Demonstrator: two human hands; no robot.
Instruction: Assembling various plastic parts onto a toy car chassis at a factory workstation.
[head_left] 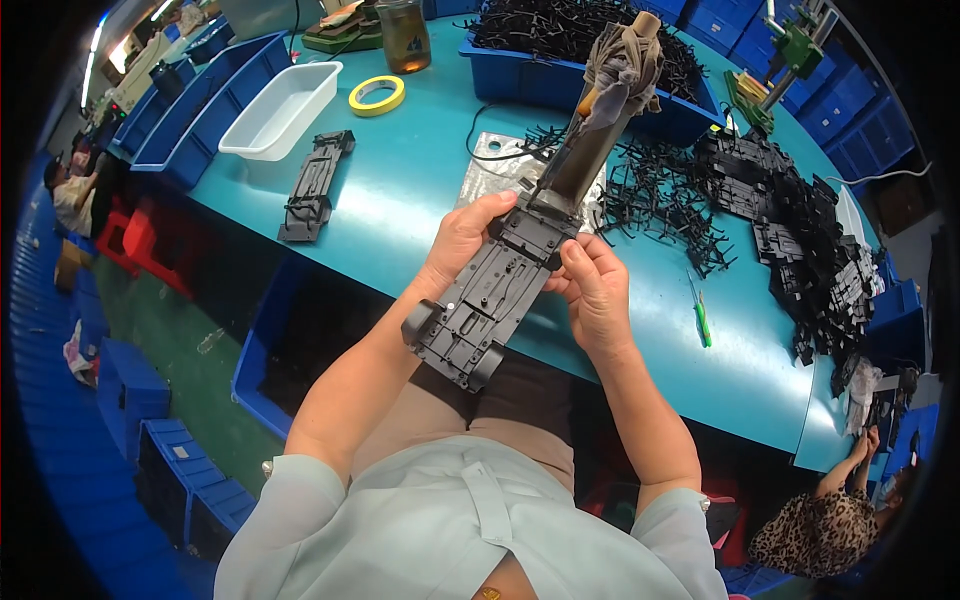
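Note:
A black plastic toy car chassis is held between my hands, tilted, with wheel-like round pieces at its near end. My left hand grips its far left side, thumb on top near the edge. My right hand is closed at the far right edge, fingers partly hidden beneath. Against the far end of the chassis stands a dark, upright tool with a rag wrapped round its top; its kind is unclear. Beneath it is a shiny metal plate. Another chassis lies to the left on the teal table.
Loose black plastic parts lie right of the tool, below a blue bin heaped with similar ones. Stacked black chassis cover the right side. A green-handled tool, yellow tape roll and white tray are around. A co-worker sits lower right.

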